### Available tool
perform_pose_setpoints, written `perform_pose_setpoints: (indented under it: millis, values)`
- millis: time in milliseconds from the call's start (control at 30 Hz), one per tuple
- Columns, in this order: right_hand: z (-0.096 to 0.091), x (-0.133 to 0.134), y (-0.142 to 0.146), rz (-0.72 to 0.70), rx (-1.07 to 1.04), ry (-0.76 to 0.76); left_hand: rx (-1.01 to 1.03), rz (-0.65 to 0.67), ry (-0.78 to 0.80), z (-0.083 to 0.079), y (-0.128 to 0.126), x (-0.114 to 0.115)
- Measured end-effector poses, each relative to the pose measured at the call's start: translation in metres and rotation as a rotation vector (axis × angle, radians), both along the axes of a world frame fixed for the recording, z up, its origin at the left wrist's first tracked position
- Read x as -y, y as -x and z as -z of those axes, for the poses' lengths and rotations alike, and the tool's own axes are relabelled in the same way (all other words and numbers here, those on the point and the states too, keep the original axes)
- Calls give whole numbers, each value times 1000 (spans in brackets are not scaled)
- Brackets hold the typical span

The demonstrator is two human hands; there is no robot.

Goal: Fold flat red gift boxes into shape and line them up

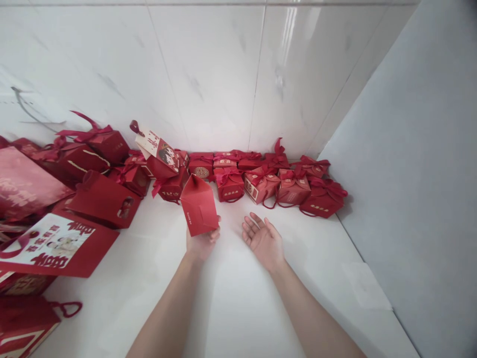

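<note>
A small red gift box (200, 208) with a peaked top rests in my left hand (203, 243), whose fingers curl around its lower right edge. The box is tilted, and a slit and small pale lettering show on its face. To the right, my right hand (264, 243) is held palm up with its fingers apart and nothing in it. Just beyond my hands stand red ribbon-tied boxes, among them one with gold lettering (230, 185) and a lighter red one (261, 185).
Red boxes and bags crowd the left, including a large bag with a white printed panel (59, 243) and a pink one (26, 184). A tiled wall (208, 74) closes the back, a grey panel (417, 149) the right. A pale patch (367, 286) lies along the right edge.
</note>
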State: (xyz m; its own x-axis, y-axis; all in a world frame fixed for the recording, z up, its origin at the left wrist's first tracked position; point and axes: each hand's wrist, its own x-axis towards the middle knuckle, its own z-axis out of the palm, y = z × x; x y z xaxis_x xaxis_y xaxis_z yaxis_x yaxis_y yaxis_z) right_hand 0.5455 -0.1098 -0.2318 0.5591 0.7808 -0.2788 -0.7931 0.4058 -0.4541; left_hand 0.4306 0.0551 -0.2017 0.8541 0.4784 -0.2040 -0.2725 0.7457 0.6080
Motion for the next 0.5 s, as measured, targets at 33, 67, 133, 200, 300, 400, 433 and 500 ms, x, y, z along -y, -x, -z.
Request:
perform_pose_setpoints:
  millis: [33, 67, 133, 200, 300, 400, 433, 500]
  values:
    - [0, 0, 0, -4, 31, 15, 12, 10, 4, -1, 0, 1]
    - [0, -1, 1, -5, 67, 27, 13, 18, 12, -1, -1, 1]
    - [-1, -3, 5, 8, 160, 34, -18, 0, 30, -1, -3, 3]
    - [-4, -6, 11, 25, 267, 13, -58, -47, 34, 2, -5, 6]
    - [-9, -10, 20, 13, 376, -32, -105, 30, -33, 8, -5, 9]
    - [-13, -10, 26, -22, 380, -39, -142, 260, -157, 13, -1, 8]
    - [-14, -9, 27, -32, 375, -36, -145, 317, -193, 14, 1, 7]
    - [-16, -6, 28, -61, 378, -36, -139, 391, -247, 14, 5, 3]
